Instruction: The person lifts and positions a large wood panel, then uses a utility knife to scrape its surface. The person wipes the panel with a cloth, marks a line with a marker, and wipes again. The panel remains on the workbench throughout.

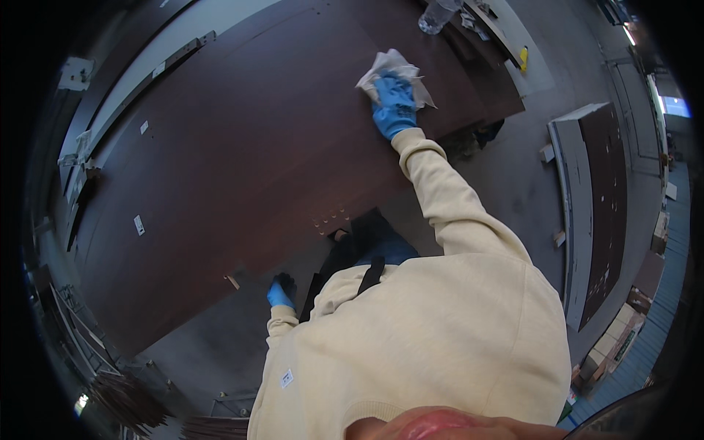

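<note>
At upper centre, the gloved right hand [394, 105] has its grip curled over a bunched white cloth [386, 63] against the broad brown panel [220, 139]. A clear container [437, 17] sits near the top edge. The gloved left hand [281, 292] hangs lower centre, beside the panel; its small, dark grip I cannot read.

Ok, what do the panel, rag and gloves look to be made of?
Panel: probably wood or coated board, satin, from its smooth brown face and soft sheen.
Rag: likely thin cloth, possibly paper; matte, with crumpled folds.
Gloves: perhaps rubber or coated fabric, fairly matte, judging by wrinkled blue surface.
</note>
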`<state>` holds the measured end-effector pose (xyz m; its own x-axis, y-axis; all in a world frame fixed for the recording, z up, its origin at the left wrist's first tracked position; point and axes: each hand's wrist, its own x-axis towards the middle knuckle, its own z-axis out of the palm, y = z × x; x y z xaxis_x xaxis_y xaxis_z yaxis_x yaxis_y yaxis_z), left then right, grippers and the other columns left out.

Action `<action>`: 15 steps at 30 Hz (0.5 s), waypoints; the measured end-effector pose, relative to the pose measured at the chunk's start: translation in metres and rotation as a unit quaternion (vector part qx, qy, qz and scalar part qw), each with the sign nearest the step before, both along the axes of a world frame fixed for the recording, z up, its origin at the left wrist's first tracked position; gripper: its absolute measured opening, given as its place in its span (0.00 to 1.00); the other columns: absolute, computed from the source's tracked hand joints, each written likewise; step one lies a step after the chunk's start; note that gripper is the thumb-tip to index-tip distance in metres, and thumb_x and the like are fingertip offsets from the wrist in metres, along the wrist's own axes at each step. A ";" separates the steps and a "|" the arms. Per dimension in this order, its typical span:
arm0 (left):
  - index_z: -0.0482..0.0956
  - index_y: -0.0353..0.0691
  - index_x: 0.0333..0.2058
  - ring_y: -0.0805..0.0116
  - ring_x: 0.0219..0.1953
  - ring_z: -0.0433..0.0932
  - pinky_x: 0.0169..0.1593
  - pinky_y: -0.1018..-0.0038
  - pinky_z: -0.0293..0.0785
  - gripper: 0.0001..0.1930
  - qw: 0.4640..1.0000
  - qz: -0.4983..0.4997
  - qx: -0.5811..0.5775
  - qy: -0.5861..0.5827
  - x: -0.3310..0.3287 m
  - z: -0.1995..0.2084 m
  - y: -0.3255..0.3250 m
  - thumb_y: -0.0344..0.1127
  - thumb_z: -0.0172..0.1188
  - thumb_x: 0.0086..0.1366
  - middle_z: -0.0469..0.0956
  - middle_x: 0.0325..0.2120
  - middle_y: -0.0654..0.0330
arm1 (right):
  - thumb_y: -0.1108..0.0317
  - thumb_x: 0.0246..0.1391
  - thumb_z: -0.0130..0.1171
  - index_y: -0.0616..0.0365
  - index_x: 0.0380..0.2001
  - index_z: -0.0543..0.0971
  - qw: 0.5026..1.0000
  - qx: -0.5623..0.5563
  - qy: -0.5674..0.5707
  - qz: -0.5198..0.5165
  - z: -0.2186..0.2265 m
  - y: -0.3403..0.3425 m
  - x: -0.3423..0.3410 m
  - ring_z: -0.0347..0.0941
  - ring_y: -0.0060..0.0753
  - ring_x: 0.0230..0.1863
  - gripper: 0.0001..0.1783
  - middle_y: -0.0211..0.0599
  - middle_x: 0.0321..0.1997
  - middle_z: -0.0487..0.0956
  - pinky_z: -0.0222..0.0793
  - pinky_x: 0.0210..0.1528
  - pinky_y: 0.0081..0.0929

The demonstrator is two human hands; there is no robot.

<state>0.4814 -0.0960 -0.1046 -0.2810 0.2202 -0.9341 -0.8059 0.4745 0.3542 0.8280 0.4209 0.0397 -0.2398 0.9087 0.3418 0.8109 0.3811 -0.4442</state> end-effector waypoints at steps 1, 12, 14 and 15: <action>0.81 0.42 0.53 0.56 0.50 0.78 0.55 0.58 0.71 0.19 1.000 0.014 -0.005 -0.002 0.010 0.003 0.000 0.47 0.55 0.72 0.82 0.50 0.59 | 0.69 0.60 0.57 0.55 0.55 0.78 0.999 0.044 -0.018 0.002 0.002 0.011 0.002 0.72 0.61 0.62 0.20 0.48 0.63 0.76 0.65 0.67 0.51; 0.73 0.28 0.59 0.43 0.55 0.78 0.60 0.51 0.74 0.31 0.767 0.113 -0.415 0.477 0.026 0.114 0.100 0.55 0.50 0.77 0.78 0.56 0.39 | 0.70 0.56 0.60 0.58 0.58 0.78 0.984 0.065 -0.030 0.163 0.005 0.035 0.006 0.70 0.59 0.67 0.25 0.51 0.67 0.74 0.62 0.69 0.56; 0.68 0.29 0.65 0.41 0.63 0.72 0.63 0.51 0.72 0.33 0.603 -0.006 -0.383 0.699 0.006 0.122 0.101 0.55 0.52 0.77 0.71 0.62 0.36 | 0.72 0.55 0.58 0.57 0.56 0.79 0.979 0.108 0.004 0.176 -0.005 0.127 -0.053 0.71 0.60 0.64 0.24 0.51 0.64 0.76 0.63 0.67 0.55; 0.69 0.29 0.65 0.41 0.64 0.70 0.65 0.52 0.70 0.33 0.613 -0.024 -0.347 0.709 0.004 0.126 0.124 0.55 0.52 0.77 0.69 0.64 0.36 | 0.69 0.56 0.58 0.56 0.54 0.79 0.977 0.135 -0.004 0.163 -0.018 0.181 -0.073 0.71 0.59 0.63 0.21 0.51 0.63 0.76 0.63 0.67 0.53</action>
